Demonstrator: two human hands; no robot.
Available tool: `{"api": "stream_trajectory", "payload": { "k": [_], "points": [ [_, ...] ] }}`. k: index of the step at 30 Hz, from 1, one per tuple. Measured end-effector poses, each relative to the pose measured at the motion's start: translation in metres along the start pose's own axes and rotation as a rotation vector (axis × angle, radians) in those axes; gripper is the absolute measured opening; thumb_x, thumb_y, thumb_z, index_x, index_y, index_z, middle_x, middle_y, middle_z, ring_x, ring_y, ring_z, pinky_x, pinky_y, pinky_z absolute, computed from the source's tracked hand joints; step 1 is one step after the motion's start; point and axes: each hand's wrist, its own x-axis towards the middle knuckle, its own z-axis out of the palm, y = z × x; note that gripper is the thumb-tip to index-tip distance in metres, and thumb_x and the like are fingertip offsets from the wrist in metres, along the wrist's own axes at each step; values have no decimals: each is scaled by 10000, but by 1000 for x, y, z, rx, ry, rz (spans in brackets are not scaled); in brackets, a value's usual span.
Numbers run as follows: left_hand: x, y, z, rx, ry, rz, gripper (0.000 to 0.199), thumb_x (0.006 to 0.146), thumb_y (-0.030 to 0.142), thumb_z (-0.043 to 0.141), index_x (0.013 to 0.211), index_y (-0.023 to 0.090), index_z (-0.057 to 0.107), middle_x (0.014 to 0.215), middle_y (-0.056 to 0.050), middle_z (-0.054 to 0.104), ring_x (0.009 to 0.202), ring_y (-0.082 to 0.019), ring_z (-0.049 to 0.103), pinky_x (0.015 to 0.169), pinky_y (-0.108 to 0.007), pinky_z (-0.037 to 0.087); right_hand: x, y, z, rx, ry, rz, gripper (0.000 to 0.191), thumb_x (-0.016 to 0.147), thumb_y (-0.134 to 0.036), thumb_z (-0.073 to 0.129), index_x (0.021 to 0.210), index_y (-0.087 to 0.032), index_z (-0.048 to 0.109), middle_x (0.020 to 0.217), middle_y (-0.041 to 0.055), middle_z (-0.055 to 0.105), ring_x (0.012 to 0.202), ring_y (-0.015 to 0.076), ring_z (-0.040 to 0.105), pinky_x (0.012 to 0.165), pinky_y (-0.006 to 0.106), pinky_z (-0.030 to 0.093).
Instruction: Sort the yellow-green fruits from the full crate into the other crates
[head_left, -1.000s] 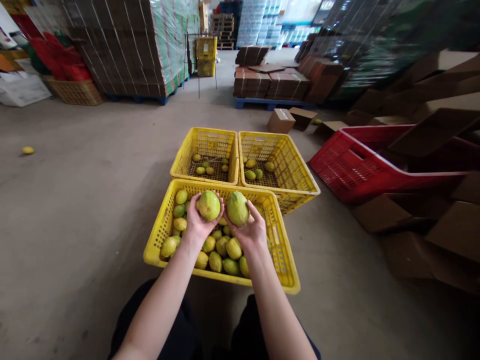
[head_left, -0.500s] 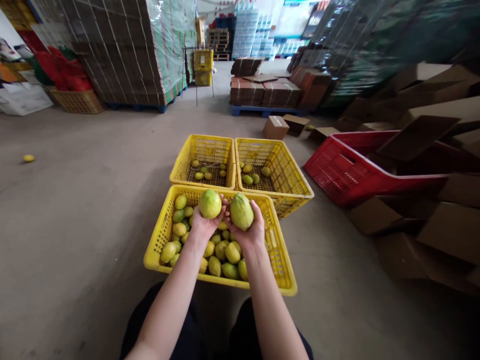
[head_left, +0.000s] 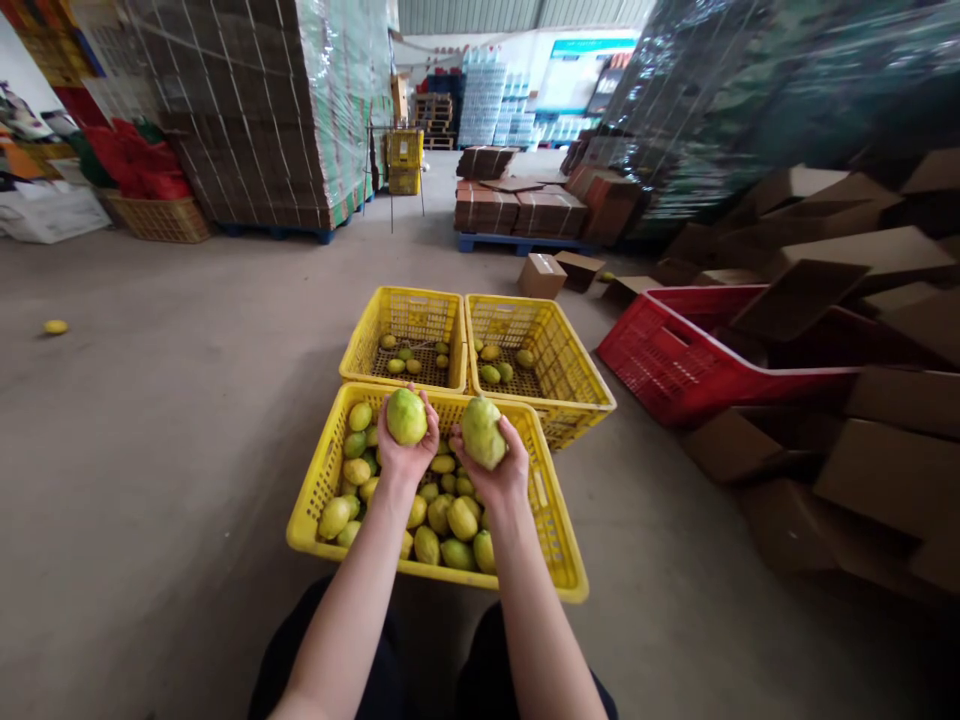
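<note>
My left hand (head_left: 409,450) is curled round a round yellow-green lemon (head_left: 406,416). In my right hand (head_left: 501,475) rests a larger, bumpier greenish lemon (head_left: 484,433), held from below and the right side. Both fruits are raised over the near yellow crate (head_left: 315,520), a small gap between the hands. Inside that crate lie several yellow and green lemons (head_left: 463,519), partly hidden by my forearms. Beyond it, a left yellow crate (head_left: 401,297) and a right yellow crate (head_left: 577,370) each hold several lemons on their floors.
To the right stands a red crate (head_left: 652,365) amid heaped cardboard boxes (head_left: 885,480). A single lemon (head_left: 55,327) lies on the floor at left. Farther back are flattened cartons on a blue pallet (head_left: 517,243), a small box (head_left: 542,276) and a wrapped stack (head_left: 247,120).
My hands have drawn apart, the left one shifting leftward with its lemon. The lemon in that hand looks turned. The camera view has tilted up slightly.
</note>
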Motion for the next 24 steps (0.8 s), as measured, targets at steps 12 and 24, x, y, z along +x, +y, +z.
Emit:
{"api": "stream_trajectory", "payload": {
  "k": [12,24],
  "points": [
    [2,-6,-1,-41,4,56,214,952,305,520,1074,216,671,848,-22,722,828,-174,716,690,-257,597,-2,8,-1,53,-53,76,194,769,-279,569,889,-174,680,853,93,765,695,203,703,496,268,558],
    [0,-8,4,90,92,45,119,874,239,526,844,199,634,728,-7,682,670,-157,669,565,-242,546,7,19,-5,66,-48,-83,227,771,-232,676,995,-200,693,903,29,780,783,205,741,797,376,623]
  ]
}}
